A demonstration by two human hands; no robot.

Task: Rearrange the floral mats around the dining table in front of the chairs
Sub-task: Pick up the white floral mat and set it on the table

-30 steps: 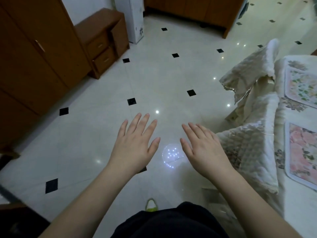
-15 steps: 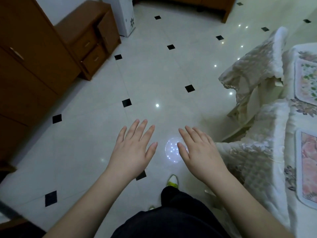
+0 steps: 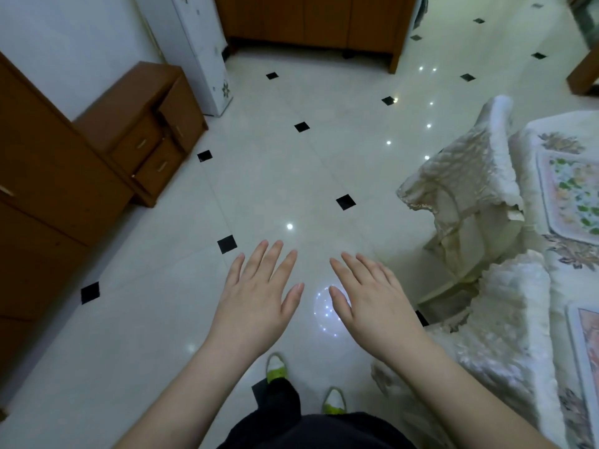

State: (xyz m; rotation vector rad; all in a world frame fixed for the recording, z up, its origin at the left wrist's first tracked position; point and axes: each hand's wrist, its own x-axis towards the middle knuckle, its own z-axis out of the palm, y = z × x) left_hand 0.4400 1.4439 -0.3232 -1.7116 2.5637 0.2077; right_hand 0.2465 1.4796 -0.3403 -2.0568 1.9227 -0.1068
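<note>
My left hand (image 3: 259, 299) and my right hand (image 3: 372, 303) are held out flat over the floor, palms down, fingers spread, holding nothing. The dining table (image 3: 534, 134), under a cream floral cloth, sits at the right edge. One floral mat (image 3: 570, 196) with green and pink flowers lies on it at the far right. A second mat (image 3: 586, 358) with pink flowers lies nearer me, cut off by the frame edge. Two chairs with quilted cream covers stand against the table: the far chair (image 3: 466, 176) and the near chair (image 3: 505, 325), just right of my right hand.
A glossy white tile floor (image 3: 291, 176) with small black diamonds spreads ahead. A brown wardrobe (image 3: 42, 196) and drawer unit (image 3: 146, 131) line the left; a white appliance (image 3: 201, 53) and wooden cabinet (image 3: 311, 21) stand at the back. My feet in green-white shoes (image 3: 275, 367) show below.
The view has tilted up and shifted, so more of the back wall and the table shows. Both hands stay spread and empty in about the same pose.
</note>
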